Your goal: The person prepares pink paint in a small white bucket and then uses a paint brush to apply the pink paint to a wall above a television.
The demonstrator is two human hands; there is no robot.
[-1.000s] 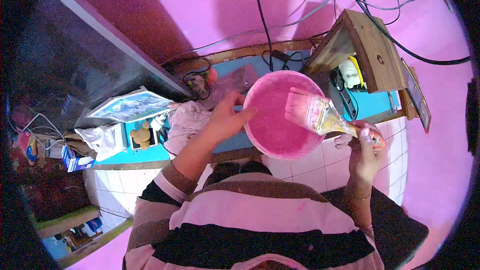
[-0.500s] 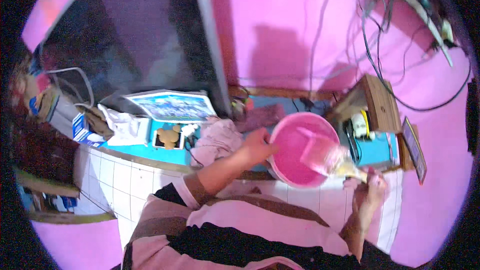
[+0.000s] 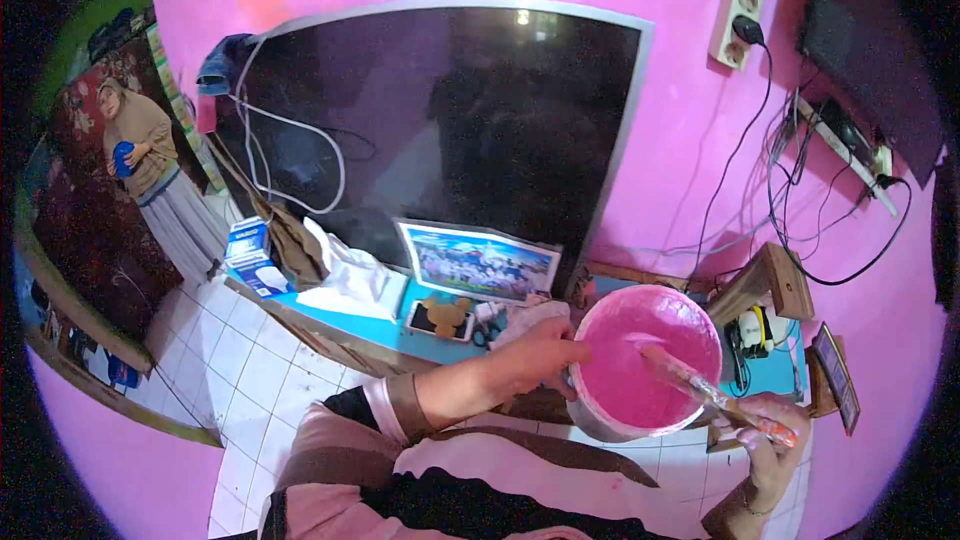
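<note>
A bucket (image 3: 598, 417) of pink paint (image 3: 612, 375) is in front of me, its inner wall smeared pink. My left hand (image 3: 540, 358) is closed on the bucket's left rim, with the thumb over the edge. In my right hand (image 3: 772, 452) is the handle of a paintbrush (image 3: 703, 387), gripped between thumb and fingers. The brush slants down to the left over the bucket's right rim. Its bristle end is inside the bucket, at or close to the paint; whether it touches cannot be made out.
A large dark screen (image 3: 430, 130) stands behind a blue-topped ledge (image 3: 430, 342). A picture (image 3: 480, 262), phone (image 3: 440, 320) and boxes (image 3: 250, 255) lie along it. Cables (image 3: 775, 165) hang at the right, above a wooden shelf (image 3: 785, 280). Another person (image 3: 150, 145) stands at the far left.
The view has swung left and up, bringing the other person and a power strip into sight. The paintbrush has turned from broadside to edge-on. My left hand stays on the bucket.
</note>
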